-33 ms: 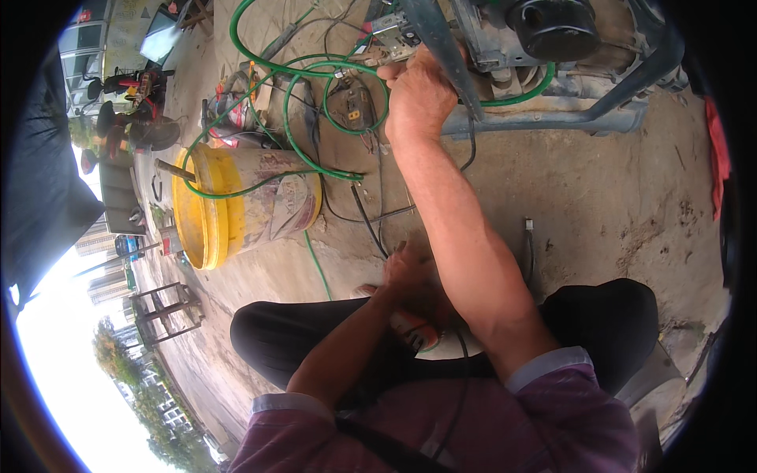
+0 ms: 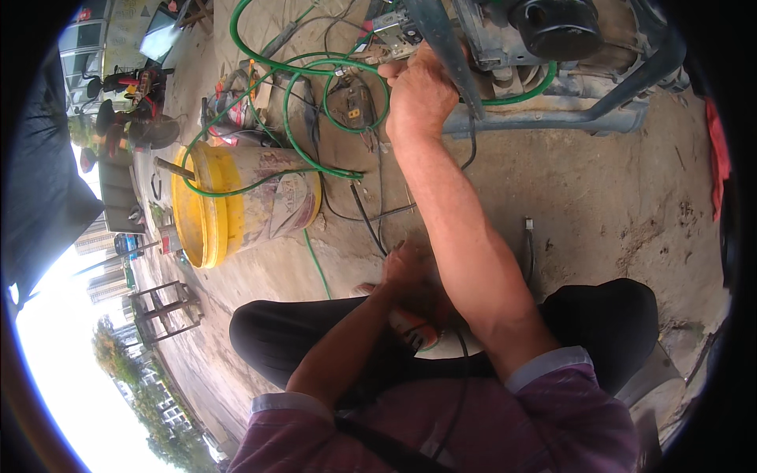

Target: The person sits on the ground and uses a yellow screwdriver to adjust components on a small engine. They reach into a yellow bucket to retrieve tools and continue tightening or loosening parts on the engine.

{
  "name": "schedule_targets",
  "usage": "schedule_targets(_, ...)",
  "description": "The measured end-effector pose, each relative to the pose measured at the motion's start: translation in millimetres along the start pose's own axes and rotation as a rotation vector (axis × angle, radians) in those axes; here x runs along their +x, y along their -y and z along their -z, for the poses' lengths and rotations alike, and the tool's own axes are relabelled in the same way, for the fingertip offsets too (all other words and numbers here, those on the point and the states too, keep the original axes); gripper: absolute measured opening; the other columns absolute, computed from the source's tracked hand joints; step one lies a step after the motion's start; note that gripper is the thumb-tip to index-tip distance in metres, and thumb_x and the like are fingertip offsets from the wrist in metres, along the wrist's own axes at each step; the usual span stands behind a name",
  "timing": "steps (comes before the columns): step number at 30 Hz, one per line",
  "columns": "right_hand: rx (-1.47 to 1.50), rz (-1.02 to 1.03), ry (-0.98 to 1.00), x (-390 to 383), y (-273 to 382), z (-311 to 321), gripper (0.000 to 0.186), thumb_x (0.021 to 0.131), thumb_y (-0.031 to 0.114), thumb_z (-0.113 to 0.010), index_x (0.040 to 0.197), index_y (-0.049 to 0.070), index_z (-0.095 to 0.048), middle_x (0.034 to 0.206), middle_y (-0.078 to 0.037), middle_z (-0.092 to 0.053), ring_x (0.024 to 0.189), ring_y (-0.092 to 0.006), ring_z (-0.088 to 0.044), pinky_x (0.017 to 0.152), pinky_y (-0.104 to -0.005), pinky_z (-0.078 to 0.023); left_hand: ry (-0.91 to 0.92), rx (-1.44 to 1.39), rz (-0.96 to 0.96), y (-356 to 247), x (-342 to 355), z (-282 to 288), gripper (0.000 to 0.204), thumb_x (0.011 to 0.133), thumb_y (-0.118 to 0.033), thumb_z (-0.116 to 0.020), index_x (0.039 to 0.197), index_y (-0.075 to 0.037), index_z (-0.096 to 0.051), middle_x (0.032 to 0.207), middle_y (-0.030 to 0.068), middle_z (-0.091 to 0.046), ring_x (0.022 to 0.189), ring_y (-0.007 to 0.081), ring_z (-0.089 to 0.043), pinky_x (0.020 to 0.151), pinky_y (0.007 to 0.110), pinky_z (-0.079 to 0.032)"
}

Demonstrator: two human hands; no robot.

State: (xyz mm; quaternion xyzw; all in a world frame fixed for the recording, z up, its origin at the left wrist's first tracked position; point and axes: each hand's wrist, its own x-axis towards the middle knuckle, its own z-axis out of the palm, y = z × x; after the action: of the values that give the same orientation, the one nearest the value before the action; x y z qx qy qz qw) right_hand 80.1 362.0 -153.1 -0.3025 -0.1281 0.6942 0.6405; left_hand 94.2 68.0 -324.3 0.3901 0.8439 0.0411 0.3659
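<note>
My right hand (image 2: pixel 422 93) reaches forward to a worn machine with a blue-grey metal frame (image 2: pixel 544 122). Its fingers are curled behind a slanting bar (image 2: pixel 443 55), so their tips and whatever they grip are hidden. A green hose (image 2: pixel 359 68) runs right beside that hand. Low between my knees, in shadow, is my left hand (image 2: pixel 404 264), with its fingers bent. What it holds cannot be made out. Just below it shows an orange object with dark marks (image 2: pixel 418 329), partly covered by my arms. A black cylindrical part (image 2: pixel 556 30) sits on top of the machine.
At left a dirty yellow bucket (image 2: pixel 213 213) lies on its side, with loops of green hose over it. A socket block (image 2: pixel 359 108) and dark cables lie on the concrete ground (image 2: pixel 615 189). A short lead with a pale end (image 2: pixel 529 229) lies near my right knee.
Both hands stay in the same places. The left hand's fingers have shifted very slightly; nothing else has visibly moved.
</note>
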Motion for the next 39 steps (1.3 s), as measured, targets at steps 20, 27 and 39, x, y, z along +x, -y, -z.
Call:
schedule_targets(20,-0.003,-0.038,-0.028,-2.3,1.8,0.7,0.035,0.109,0.03,-0.051,0.128,0.001,-0.05,0.086,-0.009,-0.068,0.053,-0.0154,-0.065,0.052,-0.0256,-0.048,-0.312,-0.642,0.138,-91.3,-55.4,145.5,0.024,0.101,-0.023,-0.061,0.113,-0.002,-0.054,0.084,0.0121,-0.067,0.066,0.0211,-0.063,0.062,0.032,-0.056)
schedule_targets(27,-0.071,-0.061,-0.067,1.0,2.4,-1.5,0.027,0.108,0.024,-0.053,0.125,0.003,-0.052,0.106,-0.011,-0.066,0.052,-0.0171,-0.065,0.049,-0.0264,-0.048,-0.23,-0.963,-0.189,-147.0,-96.4,211.8,0.029,0.107,-0.027,-0.054,0.122,-0.002,-0.049,0.077,0.0113,-0.066,0.054,0.0128,-0.054,0.05,0.025,-0.044)
schedule_targets(39,-0.466,0.362,0.032,23.4,-37.4,26.6,0.029,0.093,0.013,-0.063,0.121,0.004,-0.061,0.113,-0.014,-0.06,0.1,-0.0296,-0.061,0.082,-0.0394,-0.052,0.077,-1.325,-0.132,-206.4,-77.1,213.3,0.031,0.111,-0.032,-0.039,0.115,-0.004,-0.049,0.077,0.0167,-0.064,0.047,0.0208,-0.05,0.042,0.029,-0.038)
